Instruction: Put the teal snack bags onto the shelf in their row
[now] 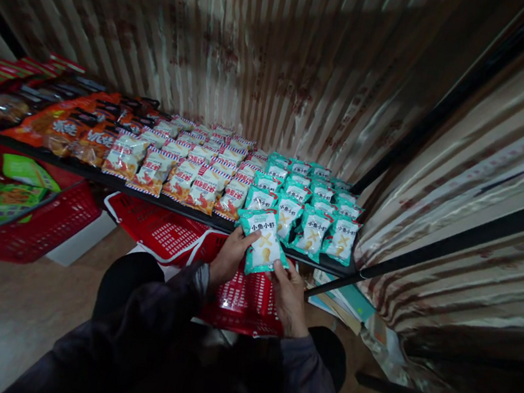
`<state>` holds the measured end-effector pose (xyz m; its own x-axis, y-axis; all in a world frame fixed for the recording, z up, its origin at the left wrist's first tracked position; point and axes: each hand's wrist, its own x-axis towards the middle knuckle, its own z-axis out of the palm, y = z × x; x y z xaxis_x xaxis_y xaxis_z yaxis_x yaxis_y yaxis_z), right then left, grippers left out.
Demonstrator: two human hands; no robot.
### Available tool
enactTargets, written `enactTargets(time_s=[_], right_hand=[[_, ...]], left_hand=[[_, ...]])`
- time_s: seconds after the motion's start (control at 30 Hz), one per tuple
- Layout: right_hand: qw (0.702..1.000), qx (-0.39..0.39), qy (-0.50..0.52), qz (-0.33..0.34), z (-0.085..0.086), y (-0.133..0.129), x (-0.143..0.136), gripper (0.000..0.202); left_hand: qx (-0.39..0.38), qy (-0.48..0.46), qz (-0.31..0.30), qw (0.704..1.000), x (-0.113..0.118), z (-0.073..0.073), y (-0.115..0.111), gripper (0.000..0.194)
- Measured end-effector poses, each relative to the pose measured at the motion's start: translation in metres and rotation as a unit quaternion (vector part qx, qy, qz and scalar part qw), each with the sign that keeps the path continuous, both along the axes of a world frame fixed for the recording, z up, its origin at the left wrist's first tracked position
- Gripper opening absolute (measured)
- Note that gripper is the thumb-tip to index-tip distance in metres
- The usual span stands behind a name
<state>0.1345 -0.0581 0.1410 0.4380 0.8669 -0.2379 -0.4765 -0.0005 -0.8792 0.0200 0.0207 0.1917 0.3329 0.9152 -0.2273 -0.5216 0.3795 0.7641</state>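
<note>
A teal and white snack bag (263, 245) is held in front of the shelf, its printed front facing up. My left hand (230, 254) grips its left edge, thumb on the front. On its lower right corner my right hand (289, 296) is closed, with the thumb over the bag. Just behind stand several rows of matching teal bags (312, 231) on the dark shelf (182, 209). Left of them are rows of white and orange snack bags (181, 179). Below my hands sits a red plastic basket (244, 301).
Farther left on the shelf lie orange bags (63, 133) and dark packs (4, 107). A red basket (63, 221) with green packets (7, 203) stands at left. Black metal bars (461, 234) cross at right before a striped curtain (486, 299). Flat boxes (350, 297) lie under the shelf.
</note>
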Motion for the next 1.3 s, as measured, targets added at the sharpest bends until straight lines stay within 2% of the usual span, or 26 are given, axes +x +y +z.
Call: enactTargets(time_s=[0.1,0.37,0.53,0.67,0.73,0.8,0.87,1.03,1.13,1.3], right_hand=[[0.999,-0.005,0.017,-0.027,0.004,0.001,-0.002,0.045],[0.997,0.011,0.059,-0.045,0.013,-0.003,-0.011,0.040],[0.996,0.004,-0.002,-0.094,0.012,-0.004,-0.016,0.045],[0.984,0.007,-0.134,-0.114,0.014,-0.010,-0.014,0.047],[0.954,0.016,-0.265,-0.141,0.018,-0.014,-0.012,0.044],[0.900,0.035,-0.397,-0.175,0.024,-0.018,-0.011,0.040],[0.849,0.063,-0.484,-0.200,0.030,-0.021,-0.010,0.037],[0.767,0.118,-0.594,-0.211,0.037,-0.023,-0.009,0.035],[0.727,0.135,-0.643,-0.198,0.033,-0.025,-0.009,0.040],[0.655,0.165,-0.714,-0.186,0.028,-0.026,-0.013,0.048]], left_hand=[[0.001,-0.009,-0.008,1.000,0.003,0.002,0.001,0.045],[0.020,-0.018,-0.008,1.000,0.004,0.009,-0.001,0.040],[0.022,0.045,-0.002,0.999,-0.001,0.013,-0.002,0.030],[0.027,0.096,0.064,0.993,-0.005,0.013,0.002,0.037],[0.047,0.090,0.069,0.992,-0.007,0.016,0.002,0.043],[0.069,0.077,0.043,0.994,-0.010,0.021,0.001,0.045],[0.080,0.061,0.010,0.995,-0.014,0.027,-0.002,0.046],[0.100,0.021,-0.031,0.994,-0.023,0.044,-0.009,0.043],[0.095,0.014,-0.026,0.995,-0.022,0.050,-0.011,0.046],[0.085,0.006,0.019,0.996,-0.013,0.049,-0.011,0.031]])
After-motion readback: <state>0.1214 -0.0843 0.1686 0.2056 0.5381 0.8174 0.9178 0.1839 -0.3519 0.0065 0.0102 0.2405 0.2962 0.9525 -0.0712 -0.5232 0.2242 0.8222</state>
